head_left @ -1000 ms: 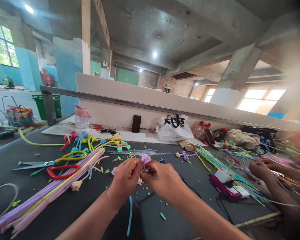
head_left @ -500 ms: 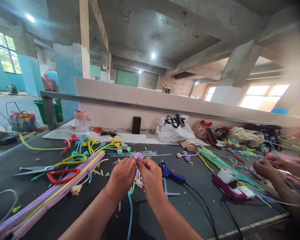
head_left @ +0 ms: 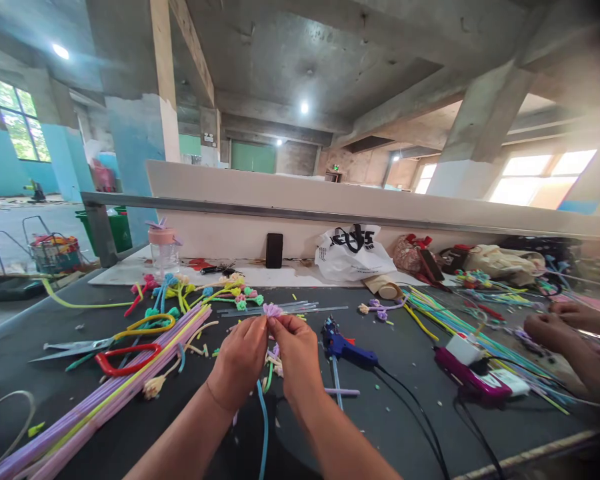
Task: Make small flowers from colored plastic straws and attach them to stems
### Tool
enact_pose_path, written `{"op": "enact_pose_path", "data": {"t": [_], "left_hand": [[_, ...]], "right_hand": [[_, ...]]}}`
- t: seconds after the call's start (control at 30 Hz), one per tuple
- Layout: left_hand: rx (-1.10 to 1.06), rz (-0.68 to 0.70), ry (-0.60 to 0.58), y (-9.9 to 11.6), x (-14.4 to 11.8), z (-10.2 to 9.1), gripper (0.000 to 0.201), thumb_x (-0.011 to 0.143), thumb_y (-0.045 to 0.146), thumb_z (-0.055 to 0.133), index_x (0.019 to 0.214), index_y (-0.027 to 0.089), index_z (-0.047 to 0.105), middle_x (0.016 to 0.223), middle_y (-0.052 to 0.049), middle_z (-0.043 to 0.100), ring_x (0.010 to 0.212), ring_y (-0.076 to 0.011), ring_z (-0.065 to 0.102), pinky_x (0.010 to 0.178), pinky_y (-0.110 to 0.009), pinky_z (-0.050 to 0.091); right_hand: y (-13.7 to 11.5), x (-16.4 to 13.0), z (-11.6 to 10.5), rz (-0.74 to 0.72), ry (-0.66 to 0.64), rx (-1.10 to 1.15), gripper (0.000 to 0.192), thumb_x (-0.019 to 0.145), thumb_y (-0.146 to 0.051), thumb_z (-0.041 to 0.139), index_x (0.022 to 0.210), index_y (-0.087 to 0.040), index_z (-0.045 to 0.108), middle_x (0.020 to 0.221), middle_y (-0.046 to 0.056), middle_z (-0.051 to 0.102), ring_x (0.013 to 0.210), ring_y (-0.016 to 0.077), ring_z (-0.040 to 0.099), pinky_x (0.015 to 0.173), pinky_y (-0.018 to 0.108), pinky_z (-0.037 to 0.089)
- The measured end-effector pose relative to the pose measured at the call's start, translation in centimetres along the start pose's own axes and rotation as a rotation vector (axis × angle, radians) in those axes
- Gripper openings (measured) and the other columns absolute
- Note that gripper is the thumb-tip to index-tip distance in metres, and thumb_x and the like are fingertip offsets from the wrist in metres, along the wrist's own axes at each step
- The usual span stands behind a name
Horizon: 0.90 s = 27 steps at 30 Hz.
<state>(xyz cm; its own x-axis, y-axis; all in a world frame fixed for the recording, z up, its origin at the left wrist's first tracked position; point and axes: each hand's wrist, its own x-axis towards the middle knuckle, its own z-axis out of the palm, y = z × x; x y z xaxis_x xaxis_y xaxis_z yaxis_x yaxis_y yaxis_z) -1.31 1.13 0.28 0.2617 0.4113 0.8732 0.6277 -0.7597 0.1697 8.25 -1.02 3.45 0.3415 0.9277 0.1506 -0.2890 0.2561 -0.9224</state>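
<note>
Head camera shows my left hand (head_left: 240, 360) and right hand (head_left: 295, 353) close together above the black table (head_left: 55, 313), fingertips pinched on a small purple pipe-cleaner flower (head_left: 273, 310). I judge it very light and fuzzy, with a thin wire inside that bends easily, so the petals can crush. Best hold is just under the head, on the stem. A blue glue gun (head_left: 343, 347) lies near my right hand.
</note>
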Motion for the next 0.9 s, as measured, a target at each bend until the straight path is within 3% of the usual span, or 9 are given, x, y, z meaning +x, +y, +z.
{"op": "enact_pose_path", "data": {"t": [0.07, 0.17, 0.23, 0.3, 0.37, 0.43, 0.53, 0.67, 0.9], "left_hand": [[-0.099, -0.049, 0.014, 0.1, -0.1, 0.3, 0.024, 0.085, 0.014, 0.039, 0.102, 0.012, 0.055, 0.09, -0.012, 0.065, 0.086, -0.02, 0.06, 0.078, -0.034, 0.049], [-0.3, -0.269, 0.022, 0.5, 0.3, 0.4, 0.021, 0.084, 0.02, 0.044, 0.097, 0.015, 0.059, 0.093, -0.01, 0.066, 0.088, -0.0193, 0.061, 0.079, -0.032, 0.048], [-0.51, -0.512, -0.029, 1.0, 0.7, 0.2, 0.021, 0.083, 0.029, 0.048, 0.093, 0.016, 0.061, 0.078, -0.006, 0.065, 0.069, -0.016, 0.061, 0.064, -0.027, 0.049], [-0.8, -0.781, -0.09, 1.3, 1.2, 0.0, 0.027, 0.081, 0.038, 0.049, 0.092, 0.016, 0.06, 0.057, 0.001, 0.057, 0.046, -0.0097, 0.05, 0.042, -0.02, 0.039], [-1.077, -0.989, -0.107, 1.5, 1.7, -0.3, 0.029, 0.078, 0.042, 0.053, 0.088, 0.016, 0.059, 0.05, 0.005, 0.049, 0.038, -0.0055, 0.039, 0.034, -0.016, 0.027], [-1.263, -1.1, -0.095, 1.5, 2.1, -0.6, 0.028, 0.072, 0.041, 0.062, 0.082, 0.015, 0.058, 0.052, 0.006, 0.047, 0.039, -0.0033, 0.037, 0.034, -0.014, 0.023], [-1.379, -1.181, -0.119, 1.4, 2.4, -1.2, 0.028, 0.064, 0.036, 0.071, 0.077, 0.013, 0.06, 0.053, 0.006, 0.046, 0.039, -0.0017, 0.036, 0.034, -0.013, 0.021], [-1.379, -1.245, -0.18, 1.3, 2.5, -1.6, 0.029, 0.062, 0.033, 0.073, 0.079, 0.012, 0.064, 0.057, 0.003, 0.051, 0.039, -0.0009, 0.037, 0.033, -0.013, 0.021], [-1.27, -1.145, -0.359, 1.5, 3.8, -1.9, 0.026, 0.072, 0.036, 0.064, 0.072, 0.01, 0.063, 0.061, 0.0, 0.057, 0.039, 0.0001, 0.035, 0.034, -0.013, 0.02]], "right_hand": [[0.1, 0.4, -0.3, 0.001, -0.035, 0.022, 0.014, 0.059, -0.028, 0.07, 0.061, -0.015, 0.064, 0.059, -0.002, 0.061, 0.055, 0.0106, 0.05, 0.057, 0.023, 0.04], [0.0, 1.1, -1.0, 0.007, -0.085, 0.018, 0.014, 0.058, -0.028, 0.072, 0.06, -0.015, 0.065, 0.058, -0.002, 0.061, 0.054, 0.0108, 0.051, 0.057, 0.024, 0.04], [0.0, 1.7, -1.3, 0.015, -0.127, 0.01, 0.014, 0.058, -0.028, 0.072, 0.06, -0.015, 0.065, 0.057, -0.002, 0.062, 0.053, 0.0107, 0.051, 0.055, 0.023, 0.04], [0.0, 2.1, -1.5, 0.026, -0.167, 0.003, 0.014, 0.058, -0.027, 0.072, 0.06, -0.015, 0.066, 0.058, -0.001, 0.063, 0.053, 0.0107, 0.051, 0.054, 0.023, 0.04], [0.0, 2.4, -1.6, 0.033, -0.2, -0.012, 0.013, 0.059, -0.026, 0.072, 0.061, -0.014, 0.067, 0.058, -0.001, 0.063, 0.054, 0.0105, 0.052, 0.055, 0.023, 0.041], [0.0, 2.5, -1.8, 0.029, -0.225, -0.037, 0.012, 0.059, -0.026, 0.072, 0.061, -0.015, 0.067, 0.056, -0.001, 0.062, 0.053, 0.0101, 0.052, 0.056, 0.023, 0.041], [-0.3, 2.4, -2.1, -0.024, -0.251, -0.096, 0.01, 0.059, -0.025, 0.071, 0.059, -0.016, 0.068, 0.053, -0.003, 0.06, 0.05, 0.0099, 0.051, 0.052, 0.022, 0.041], [-0.6, 2.4, -2.6, -0.093, -0.264, -0.141, 0.008, 0.059, -0.024, 0.071, 0.058, -0.017, 0.068, 0.05, -0.003, 0.059, 0.049, 0.0106, 0.052, 0.049, 0.022, 0.041], [-0.4, 3.0, -3.3, -0.068, -0.316, -0.023, 0.008, 0.061, -0.025, 0.071, 0.059, -0.018, 0.066, 0.045, -0.003, 0.057, 0.043, 0.0102, 0.05, 0.046, 0.022, 0.039]]}}
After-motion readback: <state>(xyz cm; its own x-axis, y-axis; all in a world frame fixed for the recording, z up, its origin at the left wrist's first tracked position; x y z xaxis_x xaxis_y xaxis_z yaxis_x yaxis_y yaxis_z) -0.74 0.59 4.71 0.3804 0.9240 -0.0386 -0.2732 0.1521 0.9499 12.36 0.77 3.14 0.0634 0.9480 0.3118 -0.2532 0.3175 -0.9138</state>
